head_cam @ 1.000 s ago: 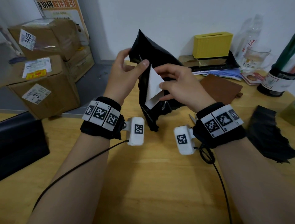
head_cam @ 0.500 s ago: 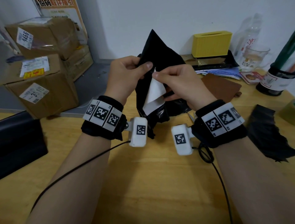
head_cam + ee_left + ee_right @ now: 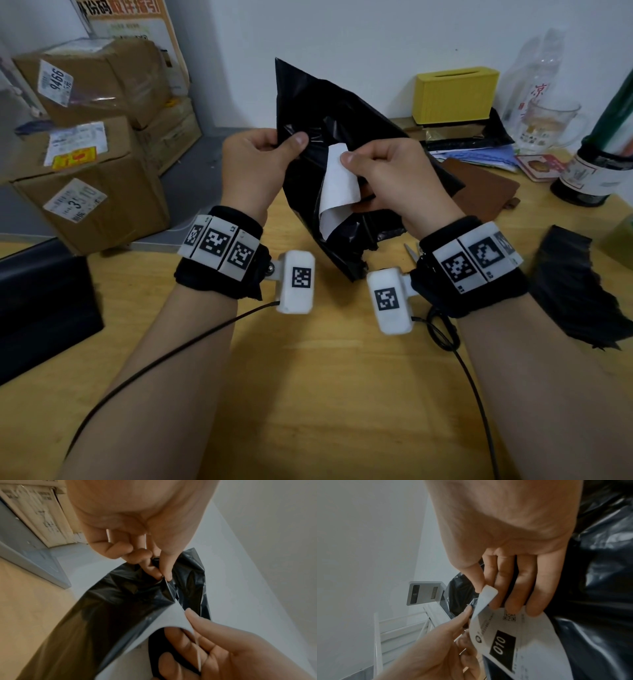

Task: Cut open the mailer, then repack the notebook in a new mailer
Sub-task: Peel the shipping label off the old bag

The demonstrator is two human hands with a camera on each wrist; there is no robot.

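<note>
I hold a crumpled black mailer (image 3: 329,113) upright above the wooden table (image 3: 325,394). My left hand (image 3: 260,161) pinches the mailer's upper edge (image 3: 164,580) between thumb and fingers. My right hand (image 3: 383,174) pinches the top corner of a white shipping label (image 3: 337,185), which curls away from the black plastic; its printed side with "010" (image 3: 501,646) faces the right wrist camera. A brown notebook (image 3: 479,192) lies flat on the table behind my right hand. Scissors (image 3: 411,251) peek out under my right wrist. A torn black plastic piece (image 3: 575,294) lies at the right.
Cardboard boxes (image 3: 89,154) are stacked at the left beyond the table edge. A black case (image 3: 41,308) sits at the near left. At the back right stand a yellow box (image 3: 455,94), a glass mug (image 3: 548,126), a plastic bottle (image 3: 537,68) and a dark bottle (image 3: 596,171).
The mailer has tilted and risen a little between my hands. My right hand has peeled the white label further off the plastic, and its top corner now curls up higher.
</note>
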